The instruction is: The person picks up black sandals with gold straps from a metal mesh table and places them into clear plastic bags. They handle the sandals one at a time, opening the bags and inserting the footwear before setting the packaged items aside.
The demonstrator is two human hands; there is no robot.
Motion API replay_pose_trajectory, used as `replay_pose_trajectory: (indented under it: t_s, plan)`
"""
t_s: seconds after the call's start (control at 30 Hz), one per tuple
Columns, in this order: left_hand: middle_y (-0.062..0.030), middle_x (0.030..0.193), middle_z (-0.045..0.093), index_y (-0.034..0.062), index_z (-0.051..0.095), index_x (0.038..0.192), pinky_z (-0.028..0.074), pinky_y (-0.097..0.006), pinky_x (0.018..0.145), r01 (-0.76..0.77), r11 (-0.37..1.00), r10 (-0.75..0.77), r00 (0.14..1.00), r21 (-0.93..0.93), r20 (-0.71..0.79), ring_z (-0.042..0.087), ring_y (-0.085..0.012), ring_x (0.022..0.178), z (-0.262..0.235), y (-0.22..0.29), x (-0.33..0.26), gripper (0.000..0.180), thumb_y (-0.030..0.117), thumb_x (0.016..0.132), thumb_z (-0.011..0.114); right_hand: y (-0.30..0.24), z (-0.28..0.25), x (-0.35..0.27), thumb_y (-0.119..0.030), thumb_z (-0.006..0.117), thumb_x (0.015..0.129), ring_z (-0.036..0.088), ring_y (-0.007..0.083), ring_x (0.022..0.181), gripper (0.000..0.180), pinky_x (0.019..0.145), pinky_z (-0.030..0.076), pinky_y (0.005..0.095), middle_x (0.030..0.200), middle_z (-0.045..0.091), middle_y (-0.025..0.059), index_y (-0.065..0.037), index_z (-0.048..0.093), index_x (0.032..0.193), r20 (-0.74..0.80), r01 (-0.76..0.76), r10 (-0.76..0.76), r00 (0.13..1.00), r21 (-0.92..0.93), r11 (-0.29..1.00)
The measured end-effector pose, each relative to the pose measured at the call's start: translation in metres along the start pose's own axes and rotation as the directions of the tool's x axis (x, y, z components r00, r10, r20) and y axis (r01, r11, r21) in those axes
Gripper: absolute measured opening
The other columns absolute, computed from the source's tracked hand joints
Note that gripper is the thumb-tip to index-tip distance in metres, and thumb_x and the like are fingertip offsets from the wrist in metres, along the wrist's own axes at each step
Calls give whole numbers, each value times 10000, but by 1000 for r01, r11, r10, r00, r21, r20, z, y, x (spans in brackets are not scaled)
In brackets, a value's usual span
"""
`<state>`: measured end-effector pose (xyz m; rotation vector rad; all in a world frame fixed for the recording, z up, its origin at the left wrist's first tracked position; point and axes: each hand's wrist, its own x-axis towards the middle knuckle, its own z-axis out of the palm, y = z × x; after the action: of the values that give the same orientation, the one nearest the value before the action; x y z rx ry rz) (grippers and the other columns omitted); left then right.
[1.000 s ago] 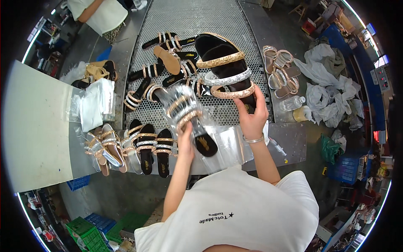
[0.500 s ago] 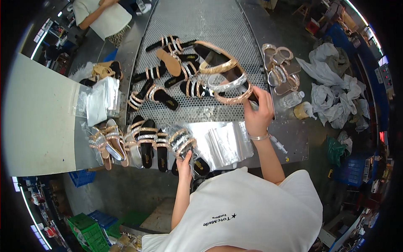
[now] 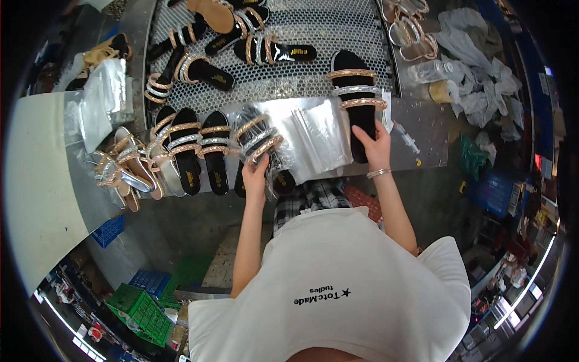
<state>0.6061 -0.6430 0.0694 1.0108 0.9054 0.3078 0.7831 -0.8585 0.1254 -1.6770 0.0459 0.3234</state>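
My right hand (image 3: 373, 145) grips the heel end of a black slide sandal (image 3: 360, 119) with gold, silver and rose-gold straps. Its toe points away from me, at the right end of the stack of clear plastic bags (image 3: 306, 136). Left of that stack, my left hand (image 3: 256, 174) is closed on a similar sandal in a clear plastic bag (image 3: 258, 134). Black sandals (image 3: 186, 154) stand in a row further left, beside beige ones (image 3: 129, 160). More loose sandals (image 3: 274, 50) lie beyond on the perforated metal conveyor (image 3: 289, 81).
At the right edge stand a clear bottle (image 3: 431, 72), a yellowish container (image 3: 443, 92) and a syringe (image 3: 407, 139). Crumpled plastic (image 3: 467, 54) is heaped further right. Another pile of clear bags (image 3: 102, 102) lies at left. Green (image 3: 139, 314) and blue crates (image 3: 110, 231) sit below.
My right hand has brought its sandal down and nearer, from tilted over the conveyor to beside the bag stack. The left hand still holds the bagged sandal. The whole view has shifted.
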Motion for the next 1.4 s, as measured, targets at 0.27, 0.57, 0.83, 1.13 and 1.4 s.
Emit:
replay_pose_trajectory:
  t_s: [0.27,0.57,0.83,1.13,1.4]
  plan:
    - [-73,1115,581,-13,503,1162,385,-270,898,38,999,-40,988,19,150,531,-138,1008,7,14,4,360,92,841,627,26,-31,-5,-176,748,683,629,205,773,422,723,483,316,867,651,148,15,583,1021,-221,38,-202,954,-579,814]
    - [-58,1066,605,-1,532,1133,402,-256,871,72,997,-63,976,-36,207,552,-125,961,35,20,23,309,79,847,613,57,-67,9,-126,769,662,582,105,710,415,669,470,257,827,644,76,37,587,997,-319,-38,-93,943,-383,923]
    - [-74,1102,586,1,509,1151,435,-262,840,61,991,-41,985,-117,169,555,-130,960,89,16,8,335,90,848,619,22,-51,22,-267,716,729,538,245,901,547,822,431,367,1081,549,140,4,503,1155,19,310,-478,878,-784,538]
    - [-154,1147,536,17,493,1177,353,-357,956,-370,849,265,916,377,300,477,-273,1108,154,-28,-25,401,193,840,619,28,-66,22,-134,604,864,578,103,793,253,685,467,234,919,634,60,32,567,1052,278,-87,127,952,-154,984]
    - [-160,1175,505,23,518,1095,318,-415,969,-455,660,481,867,598,128,422,-332,1130,171,-61,-13,328,150,808,613,56,-86,25,-264,675,798,603,258,901,463,818,454,335,988,630,182,56,545,1106,249,160,-48,967,-454,876]
